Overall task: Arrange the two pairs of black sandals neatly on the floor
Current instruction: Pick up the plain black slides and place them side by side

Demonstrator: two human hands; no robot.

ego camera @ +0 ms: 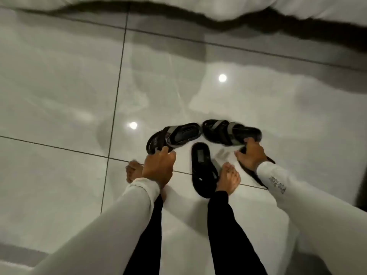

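Observation:
Black sandals lie on the glossy tile floor in front of my bare feet. My left hand (158, 165) grips the near end of the left sandal (178, 134), which has a grey strap and lies slanted. My right hand (251, 153) holds the right end of another grey-strapped sandal (224, 132). A third sandal (203, 169) lies lengthwise between my feet, touching my right foot (228, 178). A dark shape (256, 180) under my right wrist and sleeve looks like the fourth sandal, mostly hidden.
White bedding (198, 4) hangs along the far edge, with a dark gap beneath it. My left foot (134, 171) stands behind my left hand. Light grey tiles (59, 96) stretch to the left and ahead, showing lamp reflections.

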